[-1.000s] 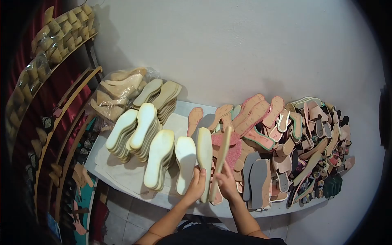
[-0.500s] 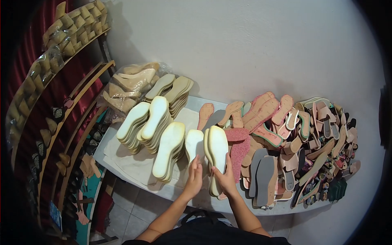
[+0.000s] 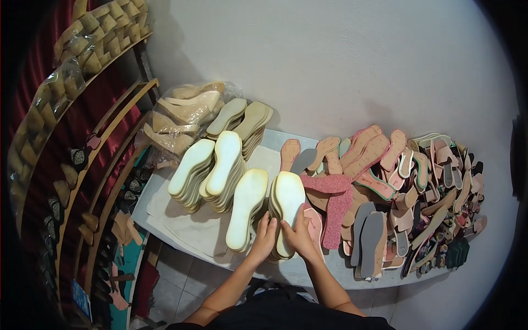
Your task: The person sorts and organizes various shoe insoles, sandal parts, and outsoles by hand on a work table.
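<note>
A stack of cream, foot-shaped insoles (image 3: 289,201) stands near the table's front edge, its toe end pointing toward me. My left hand (image 3: 264,241) lies against the left side of its lower end, fingers close together. On the opposite side, my right hand (image 3: 298,235) grips the stack, with the thumb near the top insole and fingers along the edge. Just left is another insole stack (image 3: 246,206), apart from my right hand. Two more tall stacks, a middle one (image 3: 224,165) and a left one (image 3: 191,168), stand farther left.
Greyish insole stacks (image 3: 254,118) and plastic-wrapped wedge soles (image 3: 190,113) sit at the back left. Pink speckled pieces (image 3: 338,212), grey soles (image 3: 374,242) and a heap of sandals (image 3: 440,187) cover the right side. A curved shelf rack (image 3: 110,118) stands at the left.
My right hand has brought its few insoles left, over the short stack, which they now cover. My left hand has closed in on the stack's side. The view has shifted slightly.
</note>
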`<state>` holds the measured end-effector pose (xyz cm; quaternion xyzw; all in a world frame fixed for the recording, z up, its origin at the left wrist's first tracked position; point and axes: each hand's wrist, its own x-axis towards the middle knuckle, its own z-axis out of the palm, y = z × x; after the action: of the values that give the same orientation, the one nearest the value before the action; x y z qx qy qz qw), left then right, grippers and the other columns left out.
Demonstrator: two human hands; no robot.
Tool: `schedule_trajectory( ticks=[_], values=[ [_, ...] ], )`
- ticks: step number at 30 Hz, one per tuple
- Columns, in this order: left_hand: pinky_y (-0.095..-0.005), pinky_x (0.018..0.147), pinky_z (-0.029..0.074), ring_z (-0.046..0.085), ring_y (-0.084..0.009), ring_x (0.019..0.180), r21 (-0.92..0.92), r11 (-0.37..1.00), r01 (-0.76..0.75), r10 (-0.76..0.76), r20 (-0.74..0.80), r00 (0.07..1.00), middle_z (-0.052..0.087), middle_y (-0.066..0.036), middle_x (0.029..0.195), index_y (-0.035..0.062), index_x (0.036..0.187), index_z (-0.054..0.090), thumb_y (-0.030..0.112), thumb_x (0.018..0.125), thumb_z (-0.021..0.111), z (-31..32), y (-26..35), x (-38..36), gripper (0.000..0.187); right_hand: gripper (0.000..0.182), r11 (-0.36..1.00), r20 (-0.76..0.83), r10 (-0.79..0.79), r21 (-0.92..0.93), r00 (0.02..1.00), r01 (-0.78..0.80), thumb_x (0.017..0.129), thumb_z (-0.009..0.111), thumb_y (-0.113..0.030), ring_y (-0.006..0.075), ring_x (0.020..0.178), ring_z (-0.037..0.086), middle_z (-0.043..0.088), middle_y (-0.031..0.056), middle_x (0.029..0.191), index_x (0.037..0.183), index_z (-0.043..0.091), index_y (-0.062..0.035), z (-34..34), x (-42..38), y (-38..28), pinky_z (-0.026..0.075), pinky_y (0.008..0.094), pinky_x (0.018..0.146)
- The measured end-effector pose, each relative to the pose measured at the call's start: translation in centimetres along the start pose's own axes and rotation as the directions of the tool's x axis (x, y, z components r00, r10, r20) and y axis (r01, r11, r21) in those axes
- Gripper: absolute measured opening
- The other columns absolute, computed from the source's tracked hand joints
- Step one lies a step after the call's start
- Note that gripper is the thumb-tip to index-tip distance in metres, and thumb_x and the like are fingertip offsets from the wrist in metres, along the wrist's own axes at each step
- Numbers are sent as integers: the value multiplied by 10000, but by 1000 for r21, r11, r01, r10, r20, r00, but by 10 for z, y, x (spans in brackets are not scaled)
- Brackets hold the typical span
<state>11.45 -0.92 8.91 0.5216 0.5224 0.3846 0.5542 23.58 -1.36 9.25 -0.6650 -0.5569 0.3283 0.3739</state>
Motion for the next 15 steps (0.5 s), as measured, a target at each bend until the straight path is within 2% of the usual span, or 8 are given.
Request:
schedule_trajectory(
  ticks=[4,7,9,10,12,13,14,15],
  values=[
    [-302,1054,125,144,-254,1310,-83,996,42,-35,86,996,160,-200,1402,-56,1340,144,366,932,305,-1,-12,7,608,781,990,-77,-117,-92,990,110,794,570,-196,450,1054,341,338,336,1124,1314,73,108,8,-10,-5,272,419,951],
    [-342,1044,161,182,-322,1288,-73,997,17,-12,70,997,190,-245,1369,-68,1324,172,397,913,353,1,-16,10,646,736,969,-140,-169,-206,976,139,794,565,-190,461,1100,325,331,335,1183,1304,130,112,9,-19,-12,260,427,968],
    [-338,1047,154,173,-323,1291,-88,996,23,-15,89,996,183,-245,1373,-66,1327,163,405,912,348,0,-19,13,655,704,960,-174,-184,-244,967,139,796,560,-183,459,1137,312,323,330,1224,1297,165,113,6,-20,-8,253,424,979],
    [-337,1048,153,172,-323,1292,-95,995,27,-18,93,995,181,-244,1375,-66,1328,160,406,912,346,0,-20,14,656,648,981,-181,-149,-149,972,122,820,529,-171,411,1207,291,295,314,1286,1293,191,115,4,-18,-6,233,403,1003],
    [-333,1048,151,170,-317,1294,-108,994,34,-24,92,995,174,-239,1380,-62,1332,154,405,913,341,1,-23,19,655,618,985,-199,-116,103,973,138,842,500,-161,366,1225,293,289,293,1306,1300,184,110,4,-4,2,230,384,1010],
    [-331,1048,151,169,-313,1295,-116,992,39,-30,85,996,170,-235,1384,-59,1335,149,404,914,338,2,-26,21,654,604,963,-205,-99,228,974,146,853,485,-156,343,1234,293,286,282,1316,1303,181,108,1,2,0,229,374,1014],
    [-329,1048,151,168,-308,1296,-124,991,44,-35,78,996,166,-231,1388,-56,1337,145,403,915,335,3,-28,23,653,551,961,-162,-57,259,985,98,896,412,-167,276,1252,283,261,241,1350,1317,171,93,-8,7,-4,220,336,1025],
    [-322,1049,148,162,-295,1298,-133,990,49,-40,71,997,160,-219,1392,-51,1341,135,402,917,323,5,-30,25,648,536,895,-183,15,440,983,69,901,401,-172,259,1222,318,307,210,1324,1321,182,79,-5,18,11,253,336,1003]
  ],
)
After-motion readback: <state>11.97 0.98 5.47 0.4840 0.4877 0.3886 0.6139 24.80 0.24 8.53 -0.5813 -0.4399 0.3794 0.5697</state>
